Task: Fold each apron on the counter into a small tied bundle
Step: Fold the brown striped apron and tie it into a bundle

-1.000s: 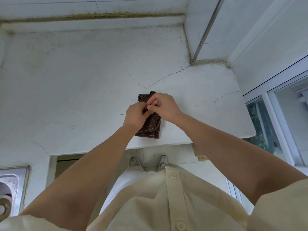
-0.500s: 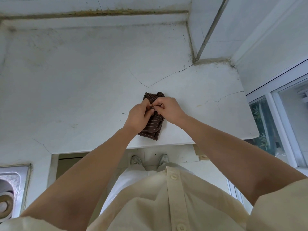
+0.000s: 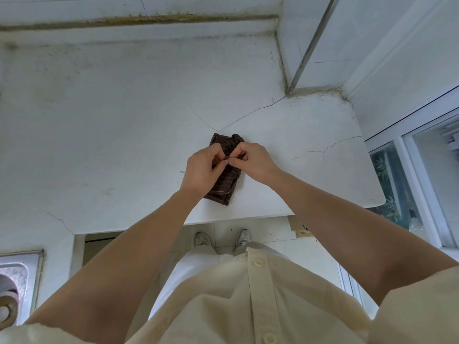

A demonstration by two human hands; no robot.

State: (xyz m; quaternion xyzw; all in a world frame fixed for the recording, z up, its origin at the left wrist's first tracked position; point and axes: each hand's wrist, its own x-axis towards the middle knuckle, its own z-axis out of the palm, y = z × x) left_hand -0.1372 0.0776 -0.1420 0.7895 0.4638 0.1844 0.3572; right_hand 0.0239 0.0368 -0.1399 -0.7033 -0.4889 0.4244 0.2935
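Observation:
A dark brown apron with thin pale stripes (image 3: 224,187) lies folded into a small bundle on the white counter (image 3: 124,125), near its front edge. My left hand (image 3: 202,167) and my right hand (image 3: 253,160) meet over the middle of the bundle. Both have curled fingers that pinch a thin strap of the apron between thumb and fingertips. The hands hide the bundle's centre; its far end and near end show.
A steel sink (image 3: 17,284) sits at the lower left. Walls close the counter at the back and a tiled column (image 3: 310,45) stands at the right rear. A window (image 3: 422,182) runs along the right. The counter's front edge lies just below the bundle.
The camera has tipped slightly, shifting the scene down and right. My two hands stay together on the bundle, their fingers working the strap a little lower on it.

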